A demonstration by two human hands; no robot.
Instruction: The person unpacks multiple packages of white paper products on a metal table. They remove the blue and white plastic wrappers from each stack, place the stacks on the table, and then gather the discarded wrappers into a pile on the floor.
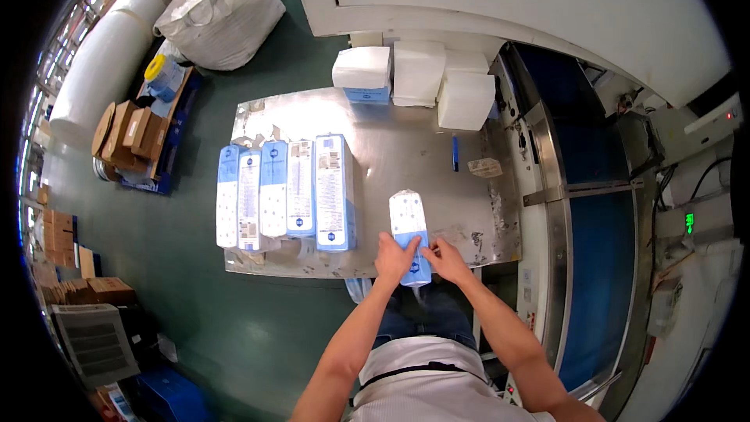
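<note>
At the near edge of the metal table [375,164] I have a long blue and white plastic-wrapped pack [408,215], its near end reaching past the edge. My left hand [396,256] is closed on its left side, thumb across the blue part. On the opposite side, my right hand [448,261] pinches the wrapper near the pack's lower half; its fingertips are partly hidden. Left of my hands, several similar packs [334,191] stand in a row. White stacks of folded paper [418,72] are at the table's far side, one partly in blue wrapping.
A blue pen [455,154] and a scrap of clear film [485,167] lie on the right of the table. Beyond it runs a machine with a blue conveyor belt [598,281]. A large white sack [223,16] and a pallet with cartons [142,134] stand on the floor to the left.
</note>
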